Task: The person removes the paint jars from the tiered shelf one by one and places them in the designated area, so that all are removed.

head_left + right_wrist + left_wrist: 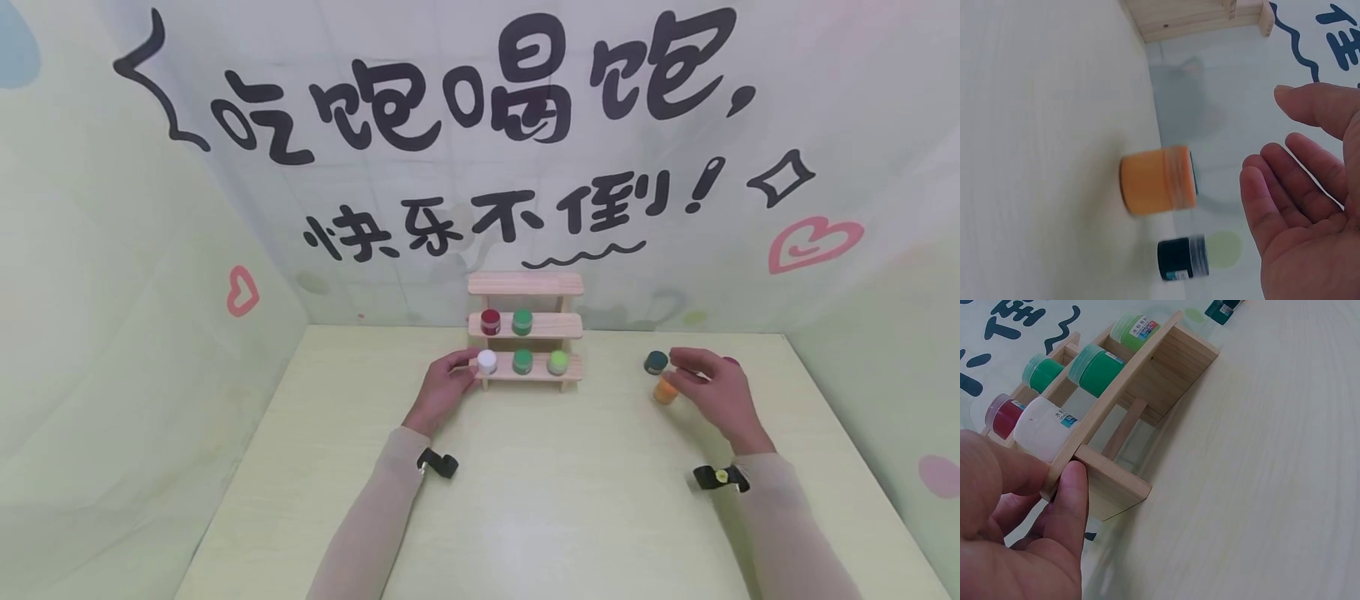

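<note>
A small three-tier wooden rack stands against the back wall. My left hand pinches the left end of its lowest shelf, thumb and fingers around the board in the left wrist view. On that shelf sit a white paint jar, a green paint jar and a light green paint jar. The middle shelf bears a dark red jar and another green jar. My right hand hovers with fingers apart beside an orange paint jar, not touching it in the right wrist view.
A dark teal jar stands just behind the orange one. Something purple shows partly behind my right hand. A fabric wall with printed lettering rises at the table's back edge, and more cloth hangs at both sides.
</note>
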Demonstrator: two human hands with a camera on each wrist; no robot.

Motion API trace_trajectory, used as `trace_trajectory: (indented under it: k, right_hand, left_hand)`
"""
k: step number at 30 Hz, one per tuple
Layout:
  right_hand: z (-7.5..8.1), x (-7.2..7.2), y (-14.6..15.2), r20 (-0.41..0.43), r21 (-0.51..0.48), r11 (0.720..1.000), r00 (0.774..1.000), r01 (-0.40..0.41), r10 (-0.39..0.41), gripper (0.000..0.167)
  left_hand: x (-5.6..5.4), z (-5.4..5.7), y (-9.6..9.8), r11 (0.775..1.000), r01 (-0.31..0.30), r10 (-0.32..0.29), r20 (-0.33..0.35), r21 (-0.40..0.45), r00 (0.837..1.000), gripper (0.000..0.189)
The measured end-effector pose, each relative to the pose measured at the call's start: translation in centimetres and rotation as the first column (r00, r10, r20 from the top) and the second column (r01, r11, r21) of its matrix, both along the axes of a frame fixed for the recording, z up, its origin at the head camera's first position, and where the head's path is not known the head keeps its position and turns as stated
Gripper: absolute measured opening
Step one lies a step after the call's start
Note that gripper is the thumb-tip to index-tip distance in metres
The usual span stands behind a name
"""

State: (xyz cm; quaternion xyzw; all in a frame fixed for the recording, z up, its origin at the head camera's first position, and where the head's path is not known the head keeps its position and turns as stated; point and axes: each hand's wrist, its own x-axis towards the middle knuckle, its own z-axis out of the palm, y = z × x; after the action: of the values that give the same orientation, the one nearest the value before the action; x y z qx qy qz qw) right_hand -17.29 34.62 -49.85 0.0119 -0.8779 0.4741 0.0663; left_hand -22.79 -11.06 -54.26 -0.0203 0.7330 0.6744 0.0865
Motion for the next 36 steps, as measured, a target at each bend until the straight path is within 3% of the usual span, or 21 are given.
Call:
trace_trajectory:
  k: [9, 18, 26, 36]
  right_hand:
    - [0.9, -0.9, -2.3, -0.005, -0.082, 0.996, 0.999, -0.046, 0.046, 0.052]
    - [2.0, -2.0, -4.4, -0.06, -0.082, 0.992, 0.994, -0.092, 0.087, 0.047]
    - [3.3, -3.2, -7.1, -0.078, -0.176, 0.973, 0.988, -0.148, 0.136, 0.048]
    - [4.1, -4.7, -10.3, -0.112, -0.202, 0.961, 0.979, -0.189, 0.169, 0.043]
  left_hand:
    - [0.0, 0.1, 0.0, 1.0, 0.008, -0.008, -0.019, 0.001, 1.0, 0.033]
    - [0.0, 0.1, 0.1, 1.0, 0.001, -0.001, -0.002, -0.016, 1.0, 0.034]
    - [-0.1, 0.1, 0.0, 1.0, 0.001, -0.001, -0.015, -0.026, 1.0, 0.032]
    - [-0.1, 0.2, -0.1, 0.999, 0.003, -0.003, -0.007, -0.043, 1.0, 0.032]
